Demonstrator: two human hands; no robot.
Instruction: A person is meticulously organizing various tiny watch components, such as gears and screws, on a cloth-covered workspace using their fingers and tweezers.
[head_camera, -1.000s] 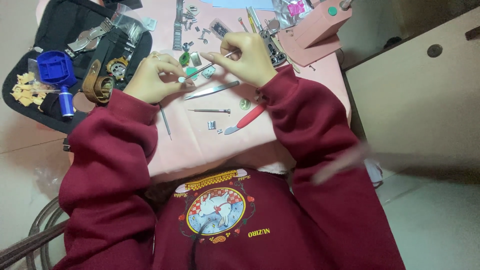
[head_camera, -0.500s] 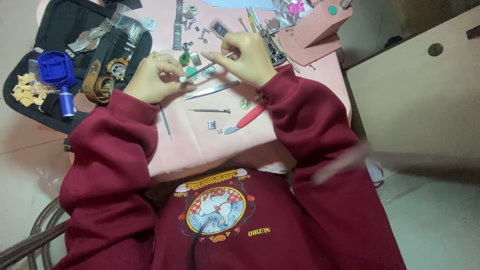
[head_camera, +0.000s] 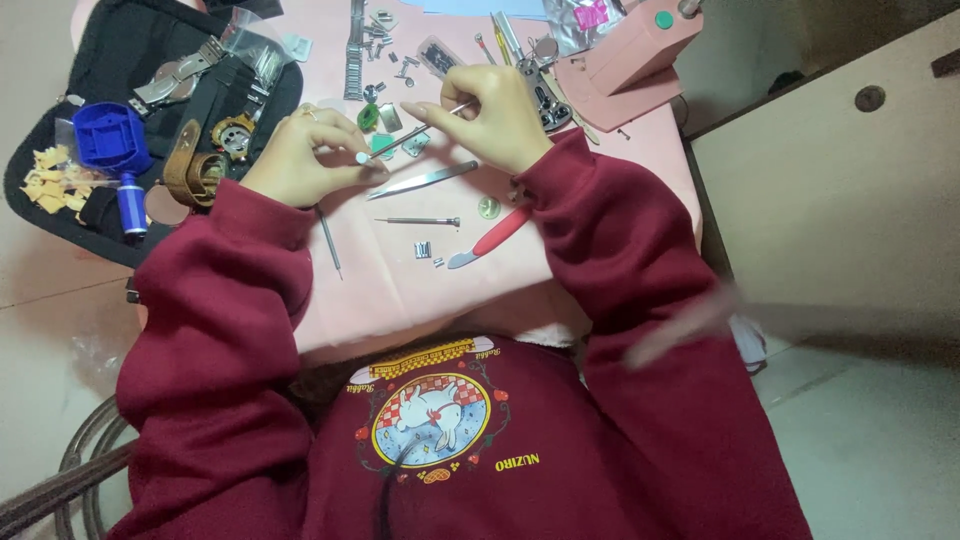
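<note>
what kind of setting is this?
Likely a home or hobby watch-repair table, not a factory. A pink mat is strewn with small metal parts, tweezers and a red-handled tool, beside an open black tool case. Both hands, left hand and right hand, hold a thin screwdriver.

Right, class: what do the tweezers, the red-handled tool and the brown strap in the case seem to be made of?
Tweezers: bare polished metal, likely steel, by the silvery sheen.
Red-handled tool: glossy red handle, probably plastic or rubber coated, with a grey metal blade.
Brown strap: looks like leather, matte tan and curled, though imitation leather cannot be ruled out.
</note>
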